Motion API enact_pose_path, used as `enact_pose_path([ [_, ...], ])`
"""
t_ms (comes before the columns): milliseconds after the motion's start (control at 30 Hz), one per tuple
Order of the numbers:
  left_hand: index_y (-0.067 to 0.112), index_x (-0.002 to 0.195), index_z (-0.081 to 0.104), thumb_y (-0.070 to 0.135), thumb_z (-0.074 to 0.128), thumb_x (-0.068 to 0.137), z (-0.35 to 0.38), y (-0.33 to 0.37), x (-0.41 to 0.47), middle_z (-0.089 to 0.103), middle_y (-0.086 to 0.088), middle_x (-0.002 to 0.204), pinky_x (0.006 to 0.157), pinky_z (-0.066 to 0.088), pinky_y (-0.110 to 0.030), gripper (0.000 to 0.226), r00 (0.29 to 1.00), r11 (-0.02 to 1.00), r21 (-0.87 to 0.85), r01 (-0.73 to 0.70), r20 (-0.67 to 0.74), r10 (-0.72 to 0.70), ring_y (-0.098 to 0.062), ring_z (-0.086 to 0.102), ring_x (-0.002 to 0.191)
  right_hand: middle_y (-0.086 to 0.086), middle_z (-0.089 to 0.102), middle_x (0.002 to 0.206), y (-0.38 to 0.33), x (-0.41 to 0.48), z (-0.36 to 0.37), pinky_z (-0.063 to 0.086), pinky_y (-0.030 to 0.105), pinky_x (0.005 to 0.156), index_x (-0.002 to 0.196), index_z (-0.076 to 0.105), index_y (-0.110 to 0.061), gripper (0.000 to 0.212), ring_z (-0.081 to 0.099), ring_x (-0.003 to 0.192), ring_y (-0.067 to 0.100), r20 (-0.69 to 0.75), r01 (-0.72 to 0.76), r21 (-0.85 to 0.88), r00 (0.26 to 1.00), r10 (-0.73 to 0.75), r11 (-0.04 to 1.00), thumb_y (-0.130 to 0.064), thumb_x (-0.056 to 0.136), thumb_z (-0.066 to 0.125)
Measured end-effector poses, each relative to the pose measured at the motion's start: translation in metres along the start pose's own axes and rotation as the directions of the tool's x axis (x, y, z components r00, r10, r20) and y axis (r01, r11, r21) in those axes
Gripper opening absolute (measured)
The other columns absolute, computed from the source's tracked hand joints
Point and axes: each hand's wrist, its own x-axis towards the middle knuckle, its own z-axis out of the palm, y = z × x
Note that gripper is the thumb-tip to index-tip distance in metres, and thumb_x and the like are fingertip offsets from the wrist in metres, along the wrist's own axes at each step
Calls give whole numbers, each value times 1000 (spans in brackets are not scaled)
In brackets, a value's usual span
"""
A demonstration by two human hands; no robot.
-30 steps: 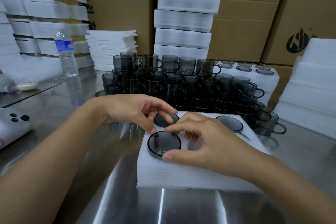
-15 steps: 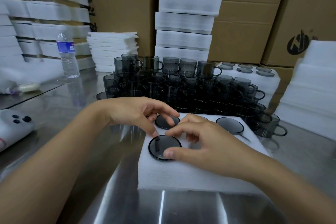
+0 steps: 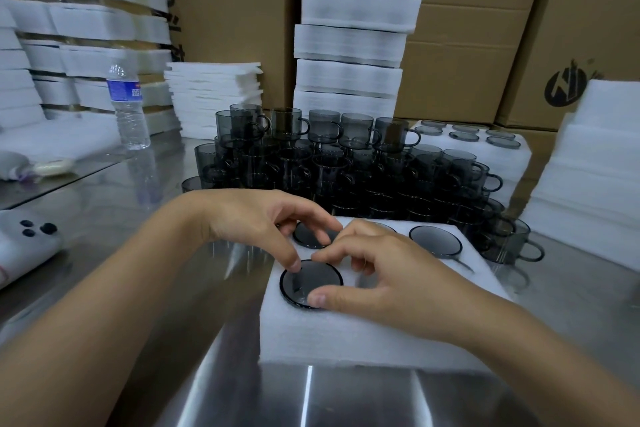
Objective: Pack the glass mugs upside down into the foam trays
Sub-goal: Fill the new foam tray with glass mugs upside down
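Mug (image 3: 311, 282) sits between left hand (image 3: 249, 218) and right hand (image 3: 377, 274).

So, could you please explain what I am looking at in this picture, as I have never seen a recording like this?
There is no machine here: these are a person's two bare hands, filmed by one camera worn on the head, looking forward and down. The left hand and right hand work over a white foam tray on a steel table. Mugs sit in it upside down, so only their round dark bases show. The right hand pinches the nearest mug at its rim between thumb and forefinger, and the left thumb tip touches the rim too. Behind stand many upright smoky glass mugs waiting to be packed, and a filled tray farther right. A water bottle, foam stacks and cardboard boxes stand around.
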Motion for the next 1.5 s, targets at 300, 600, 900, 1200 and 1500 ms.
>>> enact_pose_path([
  [300, 34, 125, 57, 5, 72, 74, -1, 4, 0, 64, 15, 109, 66, 40, -13, 60, 999, 1000, 30, -9, 35, 8, -1, 45, 70, -29, 46, 95, 1, 1, -2, 30, 5, 75, 108, 63, -41, 45, 41, 91, -16, 16, 4, 5, 1000, -4, 1000, -61, 69, 69],
  [600, 28, 125, 57, -5, 68, 79, 0, 5, -1, 63, 20, 102, 64, 39, -6, 57, 1000, 999, 32, -10, 15, 9, 12, 51, 68, -31, 44, 99, 1, 0, -2, 30, 5, 78, 114, 62, -40, 54, 39, 94, -18, 14, 29, -2, 999, -29, 1000, -66, 67, 64],
  [900, 31, 122, 58, 3, 65, 85, 3, 7, 2, 63, 9, 110, 68, 43, -8, 47, 1000, 1000, 11, 17, -16, -17, 12, 56, 73, -36, 39, 107, 3, -3, 0, 26, 1, 82, 123, 55, -44, 59, 33, 102, -22, -2, 117, -96, 993, -118, 988, -73, 72, 54],
  [1200, 29, 88, 71, 9, 65, 85, 8, -3, 15, 66, 14, 86, 65, 44, -22, 21, 695, 971, 237, -22, -695, 185, 2, 57, 69, -41, 36, 106, 0, -6, 0, 31, 7, 78, 129, 31, -50, 64, 33, 102, -20, -15, 167, -124, 985, -170, 978, -82, 73, 30],
  [1500, 20, 127, 54, 32, 70, 80, -56, -38, 24, 31, -11, 142, 108, 31, -41, 51, 80, 866, 36, 498, -997, -5, -30, 31, 128, -31, 45, 99, 4, -6, 1, 29, 8, 77, 126, 44, -42, 62, 39, 99, -14, -40, 165, -27, 985, -166, 986, -75, 80, 18],
])
